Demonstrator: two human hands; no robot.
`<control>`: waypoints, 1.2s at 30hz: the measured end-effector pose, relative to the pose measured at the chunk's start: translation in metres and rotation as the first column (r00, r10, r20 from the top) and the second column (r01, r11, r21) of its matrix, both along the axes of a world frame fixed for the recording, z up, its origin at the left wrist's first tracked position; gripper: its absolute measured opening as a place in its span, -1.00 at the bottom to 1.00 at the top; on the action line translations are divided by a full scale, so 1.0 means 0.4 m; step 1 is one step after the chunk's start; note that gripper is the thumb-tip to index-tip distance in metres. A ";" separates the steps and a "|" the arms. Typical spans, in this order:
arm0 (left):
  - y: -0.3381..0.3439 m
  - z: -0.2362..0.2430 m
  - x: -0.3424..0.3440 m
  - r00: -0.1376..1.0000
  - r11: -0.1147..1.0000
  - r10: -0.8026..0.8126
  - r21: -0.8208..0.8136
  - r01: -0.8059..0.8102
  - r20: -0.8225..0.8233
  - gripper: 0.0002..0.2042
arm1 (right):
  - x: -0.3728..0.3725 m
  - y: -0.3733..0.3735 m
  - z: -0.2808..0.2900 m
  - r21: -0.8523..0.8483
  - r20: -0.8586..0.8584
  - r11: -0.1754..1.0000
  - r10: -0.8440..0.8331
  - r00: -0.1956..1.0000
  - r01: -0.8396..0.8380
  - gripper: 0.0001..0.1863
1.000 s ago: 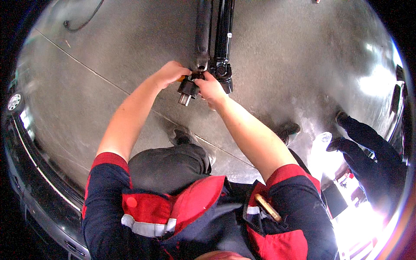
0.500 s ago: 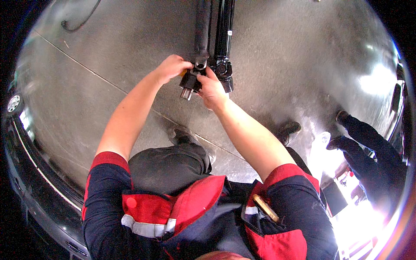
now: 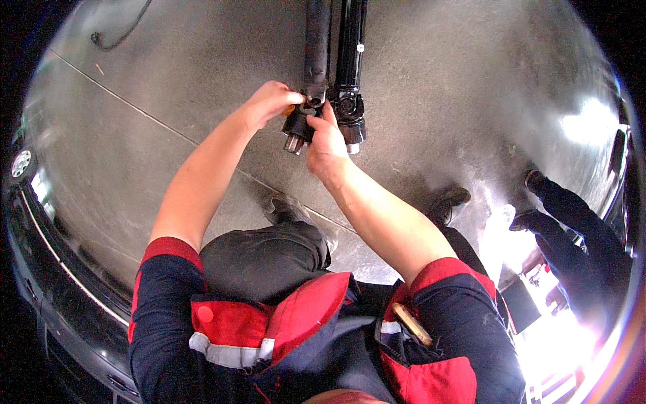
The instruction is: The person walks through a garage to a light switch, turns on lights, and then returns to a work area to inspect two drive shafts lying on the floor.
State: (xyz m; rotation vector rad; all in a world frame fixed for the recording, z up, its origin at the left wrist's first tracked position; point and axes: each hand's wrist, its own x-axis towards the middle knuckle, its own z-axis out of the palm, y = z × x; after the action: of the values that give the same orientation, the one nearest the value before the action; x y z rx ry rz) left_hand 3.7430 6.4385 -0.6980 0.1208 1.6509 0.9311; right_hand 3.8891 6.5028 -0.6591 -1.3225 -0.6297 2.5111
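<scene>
Two dark drive shafts [image 3: 317,50] lie side by side, running away from me. The left one ends near me in a universal joint [image 3: 297,125] with a bare metal splined stub [image 3: 293,144]. My right hand [image 3: 327,143] is closed round the right side of this joint, thumb on top. On its other side, my left hand [image 3: 270,105] is closed with its fingertips against the yoke. A small orange-yellow bit [image 3: 289,110] shows beneath those fingers; what it belongs to is hidden. The glossy black second shaft [image 3: 349,57] has its own joint [image 3: 348,104] just right of my right hand.
Grey concrete floor [image 3: 431,87] with a joint line surrounds the shafts. A dark hose or cable [image 3: 111,47] lies at the far left. A black car [image 3: 60,283] stands along the left. At the right is another person's leg [image 3: 572,209], beside strong glare.
Both shafts sit slightly further right in view. My right hand has shifted a little left against the joint, uncovering more of the second shaft's bright end. My left hand keeps its hold.
</scene>
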 end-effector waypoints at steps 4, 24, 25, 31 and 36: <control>-0.006 0.010 0.005 0.999 0.999 0.014 -0.046 -0.012 0.038 -0.81 | 0.007 -0.010 0.017 0.057 0.061 0.998 -0.039 0.997 0.036 -0.32; -0.029 0.022 0.071 0.976 0.978 0.202 0.033 -0.205 0.086 -0.82 | 0.305 0.012 -0.026 0.394 0.630 0.326 0.585 0.511 -0.859 -0.55; -0.029 0.022 0.071 0.974 0.977 0.207 0.023 -0.210 0.096 -0.81 | 0.307 0.017 -0.027 0.405 0.627 0.328 0.580 0.521 -0.853 -0.55; -0.032 0.007 0.068 0.994 0.993 0.078 -0.090 -0.072 0.073 -0.80 | 0.321 0.054 -0.031 0.324 0.650 0.271 0.632 0.421 -0.907 -0.54; -0.045 -0.019 0.074 0.992 0.994 0.099 -0.054 -0.095 0.077 -0.80 | 0.339 0.079 -0.034 0.228 0.700 0.170 0.656 0.283 -0.959 -0.53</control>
State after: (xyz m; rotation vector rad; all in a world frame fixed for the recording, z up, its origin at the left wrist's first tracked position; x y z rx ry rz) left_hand 3.7728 6.4207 -0.7055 -0.0303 1.6164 0.9546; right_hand 4.0246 6.5345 -0.6726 -1.4354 -2.7927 2.0109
